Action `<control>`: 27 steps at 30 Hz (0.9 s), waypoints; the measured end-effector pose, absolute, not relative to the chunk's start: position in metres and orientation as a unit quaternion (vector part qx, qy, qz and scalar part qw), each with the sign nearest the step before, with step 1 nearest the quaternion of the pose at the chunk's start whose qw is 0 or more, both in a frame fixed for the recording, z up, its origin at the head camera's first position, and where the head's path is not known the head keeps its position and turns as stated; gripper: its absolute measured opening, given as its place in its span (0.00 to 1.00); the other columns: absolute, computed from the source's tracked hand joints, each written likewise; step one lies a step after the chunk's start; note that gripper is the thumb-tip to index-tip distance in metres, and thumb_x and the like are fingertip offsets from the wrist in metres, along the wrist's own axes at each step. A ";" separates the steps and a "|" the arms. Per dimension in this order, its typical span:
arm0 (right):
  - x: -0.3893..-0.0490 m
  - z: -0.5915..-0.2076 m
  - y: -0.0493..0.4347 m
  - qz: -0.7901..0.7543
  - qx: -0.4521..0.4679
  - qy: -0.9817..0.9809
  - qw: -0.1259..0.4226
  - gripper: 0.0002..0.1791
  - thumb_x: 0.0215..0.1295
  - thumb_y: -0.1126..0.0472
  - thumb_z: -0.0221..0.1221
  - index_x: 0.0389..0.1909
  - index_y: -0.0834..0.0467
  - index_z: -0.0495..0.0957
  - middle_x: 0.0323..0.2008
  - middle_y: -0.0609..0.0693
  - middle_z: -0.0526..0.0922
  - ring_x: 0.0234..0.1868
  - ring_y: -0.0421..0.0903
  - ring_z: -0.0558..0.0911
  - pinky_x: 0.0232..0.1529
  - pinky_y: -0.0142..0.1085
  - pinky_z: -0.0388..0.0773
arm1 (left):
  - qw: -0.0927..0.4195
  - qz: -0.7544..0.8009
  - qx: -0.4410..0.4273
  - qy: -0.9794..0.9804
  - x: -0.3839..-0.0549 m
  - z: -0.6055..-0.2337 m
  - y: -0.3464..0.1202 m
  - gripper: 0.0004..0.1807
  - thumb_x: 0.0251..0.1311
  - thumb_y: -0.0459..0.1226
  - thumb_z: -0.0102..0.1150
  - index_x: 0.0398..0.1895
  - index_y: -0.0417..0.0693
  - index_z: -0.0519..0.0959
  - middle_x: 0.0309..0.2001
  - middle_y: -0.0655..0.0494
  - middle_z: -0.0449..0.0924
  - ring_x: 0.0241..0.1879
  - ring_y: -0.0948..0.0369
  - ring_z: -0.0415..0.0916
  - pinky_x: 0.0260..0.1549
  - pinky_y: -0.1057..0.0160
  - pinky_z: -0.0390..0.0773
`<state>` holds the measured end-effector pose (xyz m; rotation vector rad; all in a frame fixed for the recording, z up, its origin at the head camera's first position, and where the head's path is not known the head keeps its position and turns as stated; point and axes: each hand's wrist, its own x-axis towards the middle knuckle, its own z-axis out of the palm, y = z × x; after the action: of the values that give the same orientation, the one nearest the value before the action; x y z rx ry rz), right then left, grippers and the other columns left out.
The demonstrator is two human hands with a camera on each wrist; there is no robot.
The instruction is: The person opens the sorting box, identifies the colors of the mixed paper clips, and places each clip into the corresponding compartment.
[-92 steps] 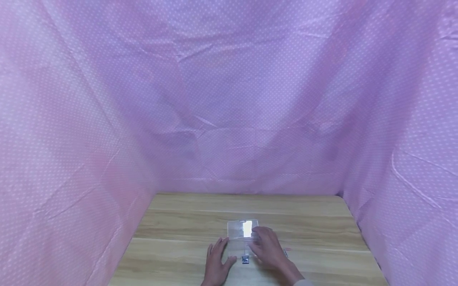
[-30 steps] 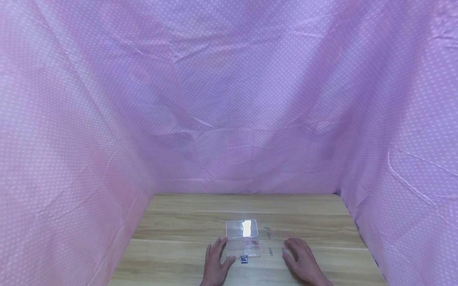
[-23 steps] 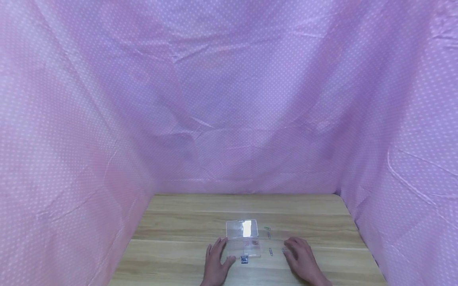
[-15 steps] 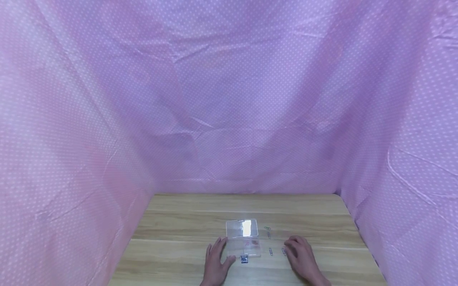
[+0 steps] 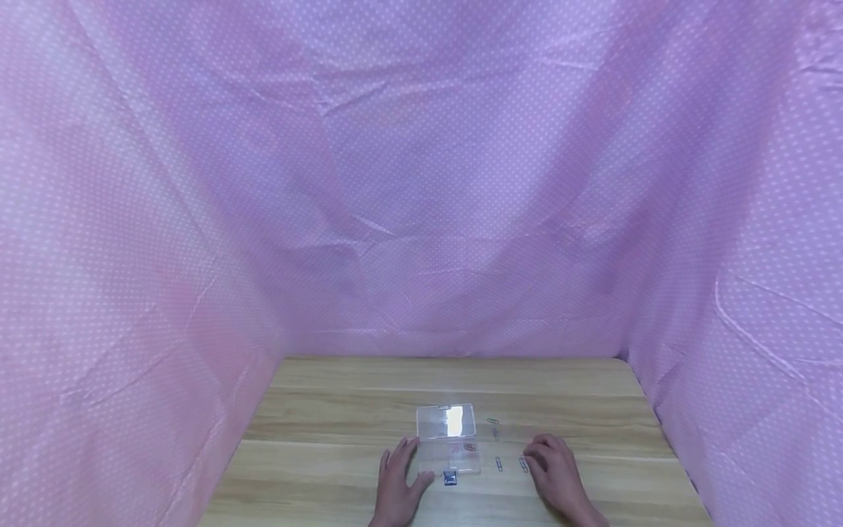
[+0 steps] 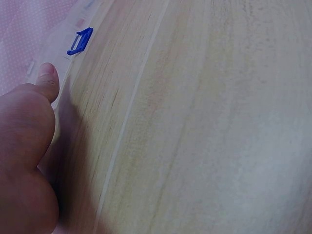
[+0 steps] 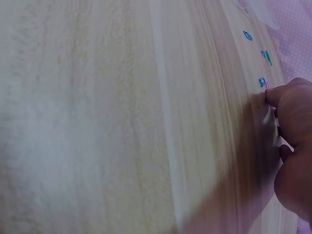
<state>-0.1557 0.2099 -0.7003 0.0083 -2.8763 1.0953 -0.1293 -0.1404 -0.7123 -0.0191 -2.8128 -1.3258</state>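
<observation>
We saw the right hand (image 5: 556, 472), gone from the clear hinged box (image 5: 436, 455) to a pink paper clip (image 7: 267, 86) on the bench (image 5: 356, 410), curled, its grip unclear to us, the left hand (image 5: 395, 487) with fingers spread against the box, blue clips (image 5: 498, 464) still outside.

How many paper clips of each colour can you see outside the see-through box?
Blue clips: 3
Green clip: 1
Pink clip, partly hidden by the right hand: 1
Total in sight: 5
</observation>
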 end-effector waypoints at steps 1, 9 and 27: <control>-0.156 -0.700 0.210 0.355 -0.001 -0.934 0.027 0.07 0.63 0.57 0.71 0.35 0.39 0.86 0.49 0.43 0.82 0.58 0.47 0.76 0.67 0.53 0.73 | 0.015 -0.426 -0.005 -0.905 -0.129 -0.712 -0.140 0.39 0.59 0.56 0.70 0.74 0.64 0.70 0.77 0.52 0.69 0.80 0.45 0.58 0.82 0.37 0.43; -0.158 -0.696 0.208 0.348 -0.009 -0.937 0.004 0.10 0.63 0.60 0.70 0.31 0.40 0.82 0.47 0.43 0.82 0.58 0.47 0.76 0.64 0.50 0.76 | 0.023 -0.427 -0.002 -0.904 -0.129 -0.713 -0.140 0.40 0.58 0.56 0.70 0.74 0.63 0.70 0.76 0.51 0.71 0.80 0.43 0.59 0.81 0.35 0.46; -0.160 -0.689 0.206 0.373 -0.011 -0.927 0.027 0.07 0.67 0.61 0.66 0.38 0.44 0.82 0.38 0.38 0.83 0.46 0.37 0.79 0.49 0.32 0.81 | 0.072 -0.413 -0.035 -0.907 -0.127 -0.715 -0.139 0.38 0.59 0.54 0.70 0.72 0.54 0.73 0.72 0.46 0.75 0.76 0.41 0.63 0.77 0.36 0.49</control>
<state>-0.1600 0.2060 -0.6887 -0.0350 -2.8644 1.1516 -0.1271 -0.1388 -0.7152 -0.1041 -2.7268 -1.2413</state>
